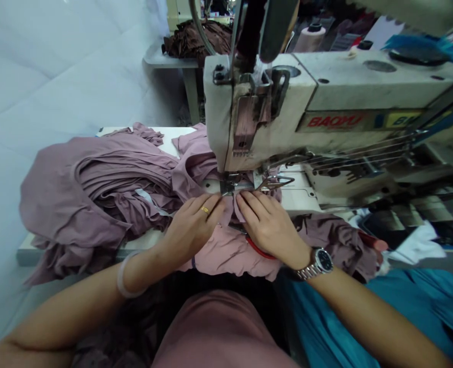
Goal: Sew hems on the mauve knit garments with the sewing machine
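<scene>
My left hand [195, 221], with a ring on one finger, presses a piece of mauve fabric [228, 210] close to the presser foot [230, 185] of a sewing machine [257, 112]. On the other side of the foot, my right hand [268, 222] pinches the same fabric, fingers bent and close together. Both thumbs are mostly hidden. Beneath my right palm shows a red handle [259, 249], apparently of scissors, over pink cloth [226, 250]. Folds of the mauve fabric run left from the needle area.
A large stack of mauve garment pieces [96, 189] covers the table's left side, beside a white wall [57, 76]. Dark mauve cloth [333, 240] lies right of my hand. Teal fabric [383, 312] hangs at lower right. Brown cloth [203, 41] sits on a table behind.
</scene>
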